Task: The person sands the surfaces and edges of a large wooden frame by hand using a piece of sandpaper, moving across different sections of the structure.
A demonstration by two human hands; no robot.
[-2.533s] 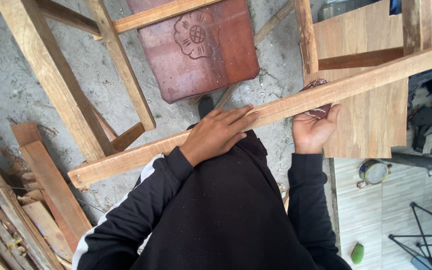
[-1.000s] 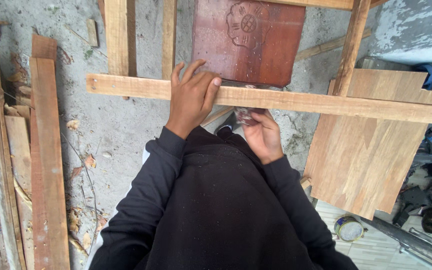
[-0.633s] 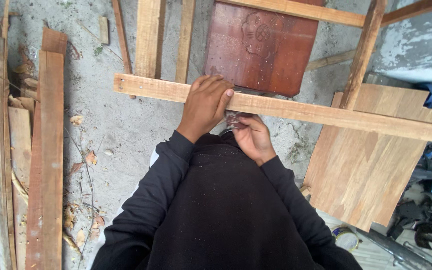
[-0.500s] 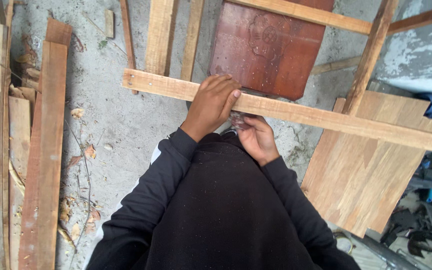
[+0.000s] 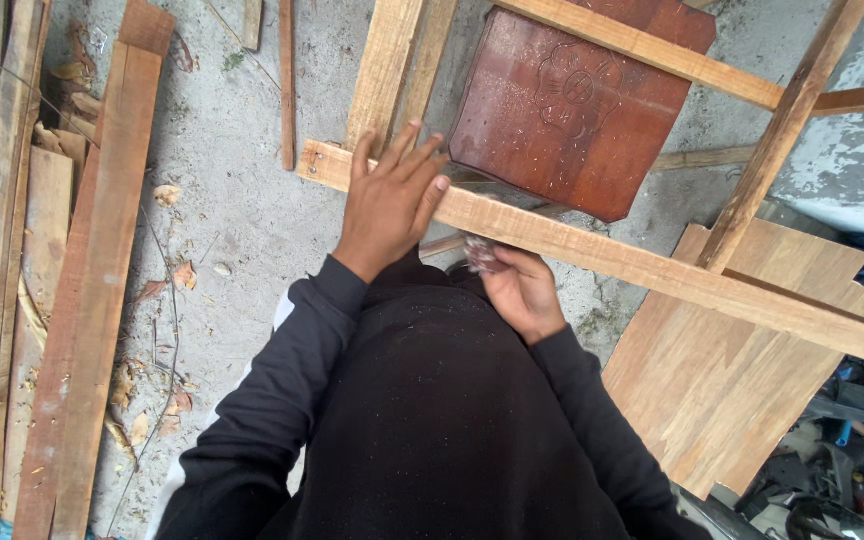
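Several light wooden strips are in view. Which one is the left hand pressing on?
The left hand lies flat on the long light batten running across the frame, near its left end. The other strips lie beyond it, untouched.

Left hand (image 5: 389,205) lies flat, fingers spread, on the near-left end of the long wooden strip (image 5: 652,270). Right hand (image 5: 517,290) grips a small crumpled pad (image 5: 479,255) against the strip's near edge; carved reddish panel (image 5: 577,100) beyond.

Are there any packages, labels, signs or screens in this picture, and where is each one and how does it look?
No package, label, sign or screen shows.
Nearest to one: the reddish-brown square wooden panel, top centre beyond the long pale wooden batten, with a carved round flower emblem.
Blue and dark clutter, lower right: too unclear to tell.
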